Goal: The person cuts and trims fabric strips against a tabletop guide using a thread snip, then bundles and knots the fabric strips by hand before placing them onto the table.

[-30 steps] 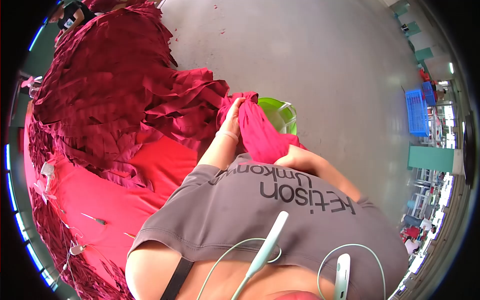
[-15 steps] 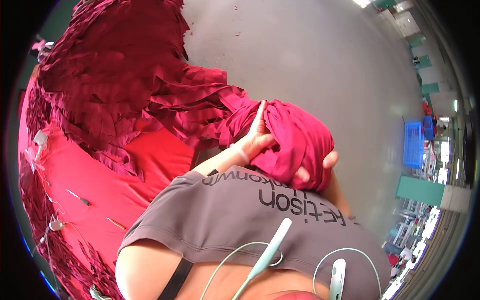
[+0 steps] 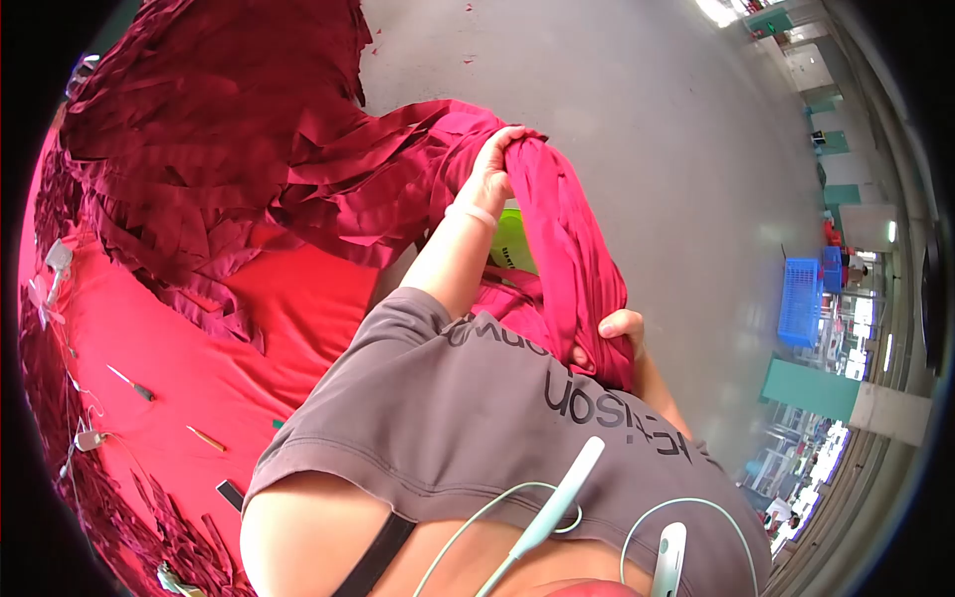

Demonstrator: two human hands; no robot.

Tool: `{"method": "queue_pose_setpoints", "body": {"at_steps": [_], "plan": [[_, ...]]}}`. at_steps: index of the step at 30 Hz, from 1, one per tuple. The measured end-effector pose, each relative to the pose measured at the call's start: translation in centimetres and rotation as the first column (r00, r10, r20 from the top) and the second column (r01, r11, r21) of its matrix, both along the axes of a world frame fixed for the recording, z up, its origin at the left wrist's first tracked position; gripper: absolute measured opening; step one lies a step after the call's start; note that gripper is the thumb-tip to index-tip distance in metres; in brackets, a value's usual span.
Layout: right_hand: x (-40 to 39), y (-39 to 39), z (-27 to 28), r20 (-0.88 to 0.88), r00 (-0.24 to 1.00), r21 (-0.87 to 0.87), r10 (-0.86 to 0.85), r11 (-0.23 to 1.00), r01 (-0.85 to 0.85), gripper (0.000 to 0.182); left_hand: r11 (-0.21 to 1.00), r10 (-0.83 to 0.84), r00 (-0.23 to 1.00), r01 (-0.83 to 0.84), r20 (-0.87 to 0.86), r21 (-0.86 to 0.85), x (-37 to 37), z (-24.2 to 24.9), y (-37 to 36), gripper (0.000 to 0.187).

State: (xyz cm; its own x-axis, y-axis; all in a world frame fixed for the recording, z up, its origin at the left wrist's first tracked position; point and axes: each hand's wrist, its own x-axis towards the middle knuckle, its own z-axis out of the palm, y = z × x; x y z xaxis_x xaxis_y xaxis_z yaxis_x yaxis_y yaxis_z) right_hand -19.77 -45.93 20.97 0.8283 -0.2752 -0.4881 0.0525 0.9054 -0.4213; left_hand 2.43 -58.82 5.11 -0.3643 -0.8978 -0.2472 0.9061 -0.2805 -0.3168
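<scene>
My left hand (image 3: 494,164), a pale band at its wrist, is closed around the upper end of a bunched crimson cloth (image 3: 572,229). Lower down on the right, my right hand (image 3: 625,326) grips the same cloth close to my chest, its thumb on top. Between the two hands the cloth stretches in long folds, and more of it bunches against my grey shirt. From my left hand the fabric runs left into a large heap of dark red cloth strips (image 3: 209,129). A lime-green object (image 3: 512,239) shows partly behind the cloth.
Bright red fabric (image 3: 318,298) spreads on my left. On it lie a dark-handled pointed tool (image 3: 134,385), a thin orange-brown stick (image 3: 206,438) and white cords with a white block (image 3: 90,440). Grey floor (image 3: 696,179) extends right, towards a blue crate (image 3: 799,298).
My left hand has moved up and away from my body, drawing the bundled cloth out lengthwise. The lime-green object has come into view. My right hand has shifted slightly left.
</scene>
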Motion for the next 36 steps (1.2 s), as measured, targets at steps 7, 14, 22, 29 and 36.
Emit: {"method": "queue_pose_setpoints", "body": {"at_steps": [7,14,22,29,36], "plan": [[-0.1,0.1,-3.4,0.179,0.983,0.155,-0.028,0.988,0.0,0.073,0.918,0.368,0.918,-0.384,0.148,0.098,-0.6,-5.6,2.1,0.004],[2.8,-0.8,-3.5,0.521,0.853,0.0,0.025,1.0,-0.029,0.081,0.94,0.34,0.94,-0.34,0.013,0.01,3.4,-0.2,-0.9,0.008],[0.8,-5.9,-0.4,0.852,0.523,0.024,0.009,0.998,-0.055,0.08,0.887,0.351,0.864,-0.183,0.361,-0.424,1.8,3.9,-2.0,0.035],[0.7,-9.2,8.0,0.696,0.423,-0.552,0.58,0.809,-0.203,0.042,0.819,0.519,-0.018,0.297,0.855,-0.491,-6.9,1.1,4.7,0.075],[0.2,-6.2,12.9,0.479,0.461,-0.721,0.747,0.634,-0.278,0.054,0.601,0.6,-0.04,0.681,0.799,-0.418,-8.4,-2.8,3.3,0.084]]}}
